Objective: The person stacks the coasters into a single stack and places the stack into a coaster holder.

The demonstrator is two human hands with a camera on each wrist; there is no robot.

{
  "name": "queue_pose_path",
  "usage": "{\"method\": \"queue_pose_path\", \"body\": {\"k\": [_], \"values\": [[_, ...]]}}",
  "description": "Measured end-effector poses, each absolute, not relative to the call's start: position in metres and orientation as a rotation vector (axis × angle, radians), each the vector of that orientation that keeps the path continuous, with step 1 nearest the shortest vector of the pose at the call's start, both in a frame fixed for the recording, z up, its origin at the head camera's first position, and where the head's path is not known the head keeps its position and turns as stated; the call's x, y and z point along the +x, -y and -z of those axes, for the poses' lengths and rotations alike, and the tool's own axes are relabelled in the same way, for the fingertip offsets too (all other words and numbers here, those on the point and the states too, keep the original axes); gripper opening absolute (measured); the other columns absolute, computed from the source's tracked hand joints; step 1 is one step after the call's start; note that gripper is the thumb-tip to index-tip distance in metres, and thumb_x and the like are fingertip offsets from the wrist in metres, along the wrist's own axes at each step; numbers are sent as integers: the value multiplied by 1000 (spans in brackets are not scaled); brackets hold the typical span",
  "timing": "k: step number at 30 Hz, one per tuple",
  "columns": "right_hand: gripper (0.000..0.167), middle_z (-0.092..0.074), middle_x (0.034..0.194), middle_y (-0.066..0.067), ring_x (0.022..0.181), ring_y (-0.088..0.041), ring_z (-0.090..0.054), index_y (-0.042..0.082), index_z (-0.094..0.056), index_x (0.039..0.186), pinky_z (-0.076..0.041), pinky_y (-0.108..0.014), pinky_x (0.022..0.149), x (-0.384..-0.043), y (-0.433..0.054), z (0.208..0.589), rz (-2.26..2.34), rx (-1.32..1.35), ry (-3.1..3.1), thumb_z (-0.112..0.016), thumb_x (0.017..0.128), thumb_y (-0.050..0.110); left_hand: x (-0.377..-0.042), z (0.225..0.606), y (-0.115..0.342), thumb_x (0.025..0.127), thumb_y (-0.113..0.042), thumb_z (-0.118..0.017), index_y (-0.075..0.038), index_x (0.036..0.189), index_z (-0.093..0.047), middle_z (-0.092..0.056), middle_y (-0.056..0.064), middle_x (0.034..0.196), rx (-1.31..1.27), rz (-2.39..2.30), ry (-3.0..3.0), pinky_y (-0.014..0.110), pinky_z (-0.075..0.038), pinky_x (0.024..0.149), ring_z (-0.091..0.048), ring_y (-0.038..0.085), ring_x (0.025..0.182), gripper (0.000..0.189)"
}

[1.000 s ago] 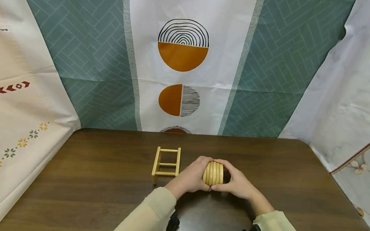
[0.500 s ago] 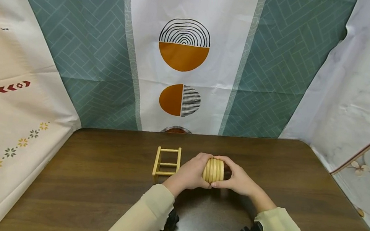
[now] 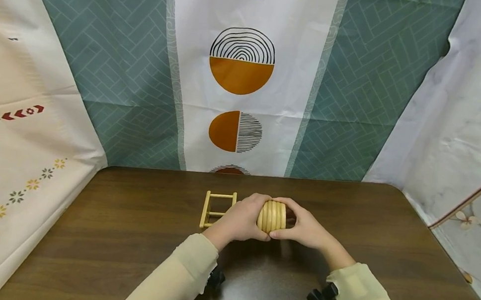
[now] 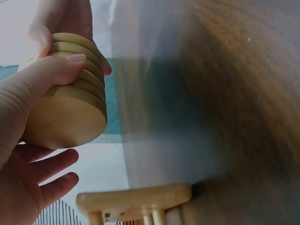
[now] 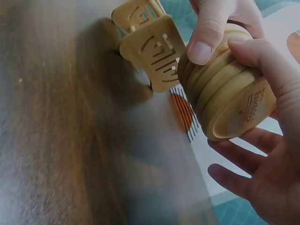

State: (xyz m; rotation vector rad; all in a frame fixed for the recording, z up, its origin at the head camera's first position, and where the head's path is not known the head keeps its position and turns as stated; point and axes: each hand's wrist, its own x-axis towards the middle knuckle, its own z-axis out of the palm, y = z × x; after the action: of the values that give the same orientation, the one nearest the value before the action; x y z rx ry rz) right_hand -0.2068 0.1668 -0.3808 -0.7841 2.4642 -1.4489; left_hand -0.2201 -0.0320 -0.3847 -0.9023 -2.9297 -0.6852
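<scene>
A stack of several round bamboo coasters (image 3: 272, 217) is held on its side above the table, between both hands. My left hand (image 3: 243, 218) grips its left end, with the thumb across the rims in the left wrist view. Gripping the right end is my right hand (image 3: 305, 228); the outermost coaster (image 5: 243, 110) there carries printed lettering. In both wrist views the lower fingers stand partly away from the stack. Just left of the left hand stands a wooden coaster holder (image 5: 157, 51) with slotted side panels; the left hand partly hides it in the head view.
The dark wooden table (image 3: 121, 240) carries the holder. A patterned cloth (image 3: 233, 139) hangs along its back edge. Pale cloths hang at the left (image 3: 36, 195) and right (image 3: 439, 144). A black wrist mount (image 3: 317, 298) sits under each sleeve.
Both hands have shifted slightly left and away from the body with the coaster stack, nearer to the holder. The left hand now covers more of the holder in the head view.
</scene>
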Motion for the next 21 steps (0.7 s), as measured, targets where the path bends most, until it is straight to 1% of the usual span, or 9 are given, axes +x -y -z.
{"method": "queue_pose_path", "body": {"k": [4, 9, 12, 16, 18, 21], "values": [[72, -59, 115, -8, 99, -20, -60, 10, -41, 137, -49, -45, 88, -208, -162, 377, 1444, -800, -2462, -79, 76, 14, -221, 381, 37, 64, -36, -86, -13, 136, -43, -53, 5, 128, -901, 710, 2929, 32, -50, 81, -55, 16, 98, 87], [72, -59, 114, -9, 99, -22, -59, 13, -42, 135, -50, -45, 87, -220, -158, 388, 1460, -814, -2459, -80, 74, 13, -222, 375, 45, 64, -36, -85, -12, 137, -42, -52, 5, 130, -897, 704, 2937, 33, -49, 86, -55, 18, 101, 88], [73, -59, 114, -8, 99, -22, -59, 16, -42, 136, -50, -43, 86, -229, -157, 397, 1464, -818, -2468, -81, 73, 15, -222, 371, 49, 64, -35, -86, -12, 137, -42, -52, 5, 131, -897, 721, 2939, 34, -49, 86, -55, 18, 101, 88], [74, -59, 115, -5, 100, -19, -59, 22, -42, 135, -51, -36, 86, -233, -154, 396, 1458, -834, -2469, -82, 73, 21, -222, 365, 54, 64, -35, -86, -12, 136, -43, -51, 5, 130, -895, 741, 2945, 34, -50, 84, -55, 18, 99, 87], [73, -58, 115, -3, 100, -20, -59, 24, -43, 134, -51, -36, 86, -234, -151, 394, 1461, -842, -2461, -82, 73, 24, -222, 363, 58, 64, -35, -85, -13, 136, -42, -51, 5, 131, -897, 745, 2947, 34, -49, 84, -54, 18, 98, 87], [72, -58, 114, -4, 100, -21, -59, 25, -44, 133, -51, -40, 86, -235, -146, 390, 1473, -859, -2456, -82, 72, 26, -223, 360, 62, 65, -34, -85, -12, 137, -42, -51, 6, 132, -899, 759, 2947, 36, -49, 85, -54, 19, 99, 87]]}}
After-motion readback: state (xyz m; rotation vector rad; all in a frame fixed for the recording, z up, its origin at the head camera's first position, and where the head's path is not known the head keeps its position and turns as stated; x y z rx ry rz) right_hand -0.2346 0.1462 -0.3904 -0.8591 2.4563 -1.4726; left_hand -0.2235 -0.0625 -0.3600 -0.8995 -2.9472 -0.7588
